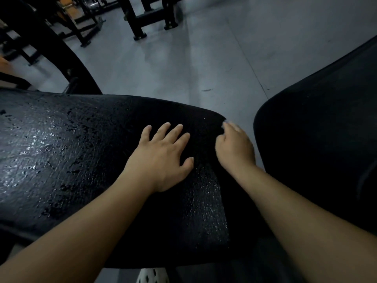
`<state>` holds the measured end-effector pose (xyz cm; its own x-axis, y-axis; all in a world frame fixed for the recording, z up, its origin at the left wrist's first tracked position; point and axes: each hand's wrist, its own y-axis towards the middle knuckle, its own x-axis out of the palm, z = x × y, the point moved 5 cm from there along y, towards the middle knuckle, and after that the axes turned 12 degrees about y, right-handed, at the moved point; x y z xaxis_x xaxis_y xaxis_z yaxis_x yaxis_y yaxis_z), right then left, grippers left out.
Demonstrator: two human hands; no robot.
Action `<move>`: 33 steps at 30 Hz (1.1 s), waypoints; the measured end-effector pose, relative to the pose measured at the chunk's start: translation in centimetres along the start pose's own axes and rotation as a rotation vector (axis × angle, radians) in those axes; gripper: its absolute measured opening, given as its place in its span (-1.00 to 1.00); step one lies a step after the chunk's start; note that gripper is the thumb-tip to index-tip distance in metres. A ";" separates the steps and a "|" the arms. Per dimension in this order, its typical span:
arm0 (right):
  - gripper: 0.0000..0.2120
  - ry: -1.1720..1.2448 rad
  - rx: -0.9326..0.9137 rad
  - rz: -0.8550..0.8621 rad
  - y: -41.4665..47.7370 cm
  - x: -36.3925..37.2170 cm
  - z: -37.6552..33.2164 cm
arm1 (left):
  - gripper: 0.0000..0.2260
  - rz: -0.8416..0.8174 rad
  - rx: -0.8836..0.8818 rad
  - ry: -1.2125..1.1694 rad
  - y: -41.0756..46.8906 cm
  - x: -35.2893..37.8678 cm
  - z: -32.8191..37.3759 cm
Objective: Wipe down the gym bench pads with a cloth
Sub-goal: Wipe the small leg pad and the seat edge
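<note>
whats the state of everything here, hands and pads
left hand, flat on the worn pad, fingers spread
right hand, blurred, fingers curled at the worn pad's end; grip unclear
worn pad, cracked, glossy, peeling
smooth pad, intact, untouched
cloth, not plainly visible; darker patch under the hands may be it

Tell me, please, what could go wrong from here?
1. The pad looks cracked and flaky on its left part; hard rubbing may peel more.
2. The right hand is blurred at the pad's end; it could slip off the edge.
3. The light is dim and the pad is black, so missed spots may go unseen.
</note>
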<state>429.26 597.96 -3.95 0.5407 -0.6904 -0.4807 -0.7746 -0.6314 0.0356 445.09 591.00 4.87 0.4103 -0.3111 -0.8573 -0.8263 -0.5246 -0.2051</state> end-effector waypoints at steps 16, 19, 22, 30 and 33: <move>-0.42 0.011 -0.456 -0.444 -18.3 -2.3 -0.3 | -0.37 0.024 -0.004 -0.008 0.1 0.4 -0.2; -0.47 0.076 -0.342 -0.317 -13.7 -3.2 0.5 | -0.37 0.033 -0.007 -0.015 0.1 0.3 -0.1; -0.46 0.018 -0.221 -0.263 -10.6 -2.0 -0.9 | -0.38 0.046 -0.001 -0.015 0.0 0.2 0.1; -0.57 -0.242 -0.450 -0.263 -10.3 -6.0 -2.7 | -0.48 0.123 -0.106 -0.074 -0.3 -0.7 2.8; -0.65 -0.400 -0.486 -0.203 -9.0 -8.2 -3.5 | -0.46 0.195 -0.086 -0.156 -0.2 -2.0 6.7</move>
<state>432.97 608.10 2.77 0.4242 -0.4152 -0.8048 -0.3832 -0.8875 0.2559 441.85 596.96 3.43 0.1760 -0.2902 -0.9406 -0.8455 -0.5339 0.0065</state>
